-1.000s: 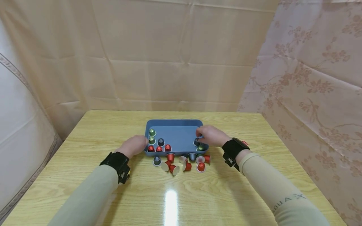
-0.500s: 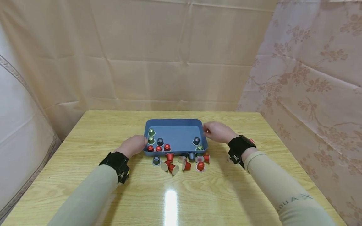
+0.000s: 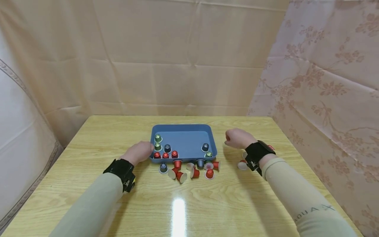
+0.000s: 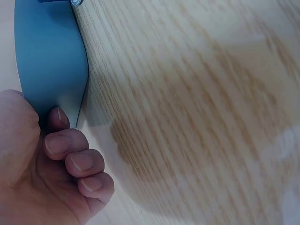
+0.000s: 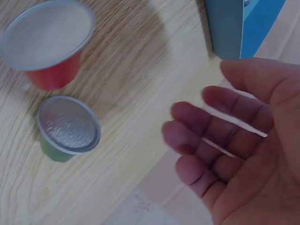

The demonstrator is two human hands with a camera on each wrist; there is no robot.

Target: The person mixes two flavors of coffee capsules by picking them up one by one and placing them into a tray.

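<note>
Head view first: beige curtain (image 3: 148,59) across the back, pinkish floral cloth (image 3: 319,75) on the right, and a shiny wood-grain table (image 3: 142,204) with a streak of light on it. A blue tray (image 3: 186,141) sits toward the far side of the table. Inside on its left are two green pods (image 3: 158,146), a dark pod (image 3: 167,148) and three red pods (image 3: 174,154) along the near edge; over in the right corner there's another dark one with a green one just in front of it. A loose bunch of pods (image 3: 194,173), mostly red, is on the wood just in front of the tray, some upright, some tipped over. The person's left hand (image 3: 140,152) is at the tray's left end. The right hand (image 3: 239,138) is up off to the right, clear of the tray, with a couple more pods near its black wristband (image 3: 257,155).

Left wrist view: pretty clear pinch on the tray wall (image 4: 51,51), index fingertip against the outside, thumb tip hidden, other fingers curled under.

Right wrist view: fingers (image 5: 187,136) loosely bent with gaps between, thumb apart from them. A red pod (image 5: 55,72) and a green pod (image 5: 56,153) lie on the table nearby, lids showing.
</note>
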